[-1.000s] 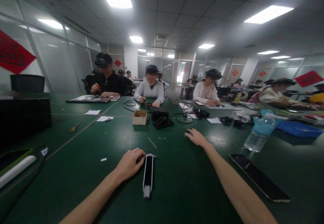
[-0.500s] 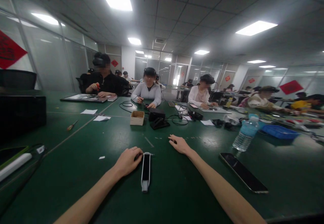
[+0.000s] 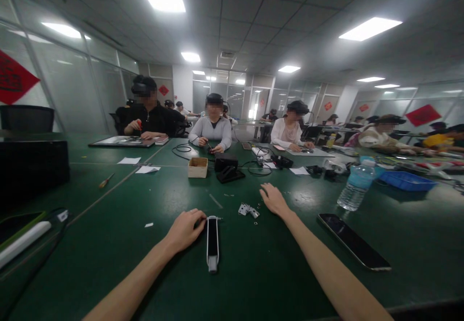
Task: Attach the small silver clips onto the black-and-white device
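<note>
My left hand [image 3: 184,230] rests on the green table [image 3: 108,243], its fingertips touching the top end of a slim black-and-white device [image 3: 212,242] that lies lengthwise toward me. My right hand [image 3: 274,199] lies flat and open on the table farther out. Just to its left sits a small silver metal bracket [image 3: 248,210], apart from the fingers. A few tiny loose parts [image 3: 229,195] lie beyond it.
A dark phone [image 3: 353,241] lies at my right, a water bottle [image 3: 355,185] and a blue tray [image 3: 408,181] behind it. A small cardboard box [image 3: 197,167], a black device [image 3: 226,166] with cables and a screwdriver [image 3: 106,181] sit farther out. Several people work across the table.
My right hand slid left and came back right, leaving the small metal bracket on the table beside it. My left hand stayed on the device.
</note>
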### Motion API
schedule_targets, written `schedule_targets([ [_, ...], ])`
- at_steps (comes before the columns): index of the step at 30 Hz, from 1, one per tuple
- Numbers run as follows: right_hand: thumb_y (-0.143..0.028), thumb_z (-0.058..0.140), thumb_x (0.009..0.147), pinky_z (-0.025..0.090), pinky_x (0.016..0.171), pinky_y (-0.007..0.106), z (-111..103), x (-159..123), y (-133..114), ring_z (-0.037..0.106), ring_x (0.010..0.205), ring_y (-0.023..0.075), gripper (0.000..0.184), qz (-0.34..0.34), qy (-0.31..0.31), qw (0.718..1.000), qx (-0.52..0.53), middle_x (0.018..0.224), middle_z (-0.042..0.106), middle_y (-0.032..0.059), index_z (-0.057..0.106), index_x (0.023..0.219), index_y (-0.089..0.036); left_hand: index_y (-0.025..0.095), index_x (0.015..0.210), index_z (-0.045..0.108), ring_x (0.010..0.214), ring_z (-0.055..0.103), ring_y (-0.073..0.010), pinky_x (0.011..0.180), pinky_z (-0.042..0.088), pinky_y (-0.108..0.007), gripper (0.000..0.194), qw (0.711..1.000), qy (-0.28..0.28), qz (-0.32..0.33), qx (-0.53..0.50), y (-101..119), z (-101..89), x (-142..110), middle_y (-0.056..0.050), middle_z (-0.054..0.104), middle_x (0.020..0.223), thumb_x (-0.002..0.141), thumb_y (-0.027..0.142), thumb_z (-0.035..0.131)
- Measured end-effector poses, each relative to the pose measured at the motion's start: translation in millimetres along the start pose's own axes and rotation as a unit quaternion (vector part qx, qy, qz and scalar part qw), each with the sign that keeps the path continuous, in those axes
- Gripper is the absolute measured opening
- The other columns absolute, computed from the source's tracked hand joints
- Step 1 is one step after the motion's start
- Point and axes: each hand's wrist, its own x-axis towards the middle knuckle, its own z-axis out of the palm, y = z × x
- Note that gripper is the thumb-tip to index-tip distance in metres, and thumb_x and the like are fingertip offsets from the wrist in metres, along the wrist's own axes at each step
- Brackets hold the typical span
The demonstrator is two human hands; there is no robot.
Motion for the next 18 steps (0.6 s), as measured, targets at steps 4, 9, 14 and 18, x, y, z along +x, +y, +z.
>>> schedule_targets([
  [4, -0.055, 0.027, 0.093, 0.013, 0.111, 0.054, -4.5, 3.7, 57.8, 0.016, 0.141, 0.0337, 0.069, 0.168, -0.029, 0.981, -0.097, 0.151, 0.025, 0.0207, 0.028, 0.146, -0.01, 0.02, 0.094, 0.065, 0.084, 0.062, -0.0206, 0.078, 0.044, -0.033, 0.024, 1.0, -0.006, -0.005, 0.003, 0.1, 0.3, 1.7, -0.005, 0.067, 0.092, 0.09, 0.029, 0.043],
  [9, -0.06, 0.019, 0.093, 0.014, 0.112, 0.05, -4.9, 2.0, 70.4, 0.018, 0.141, 0.0312, 0.075, 0.147, -0.115, 0.977, -0.106, 0.152, 0.023, 0.0202, 0.022, 0.148, -0.01, 0.02, 0.092, 0.064, 0.08, 0.061, -0.02, 0.075, 0.043, -0.032, 0.024, 1.0, -0.006, -0.003, 0.014, 1.0, 0.2, 3.5, -0.005, 0.067, 0.088, 0.089, 0.028, 0.043],
  [14, -0.062, 0.017, 0.092, 0.008, 0.114, 0.043, -2.9, -0.9, 46.2, 0.008, 0.144, 0.0258, 0.077, 0.078, -0.176, 0.977, -0.092, 0.156, 0.013, 0.0152, 0.02, 0.149, -0.01, 0.02, 0.093, 0.065, 0.082, 0.061, -0.0204, 0.075, 0.044, -0.032, 0.024, 1.0, -0.006, -0.003, 0.021, 2.1, -1.0, 1.8, -0.006, 0.067, 0.091, 0.089, 0.027, 0.043],
  [18, -0.063, 0.018, 0.091, 0.007, 0.115, 0.04, -5.6, -8.1, 20.9, 0.006, 0.144, 0.0256, 0.082, 0.053, -0.207, 0.973, -0.088, 0.156, 0.009, 0.0171, 0.016, 0.149, -0.005, 0.019, 0.094, 0.065, 0.081, 0.061, -0.0201, 0.075, 0.044, -0.032, 0.024, 1.0, -0.007, -0.005, 0.025, 2.7, -1.2, 0.9, -0.006, 0.067, 0.091, 0.089, 0.027, 0.042],
])
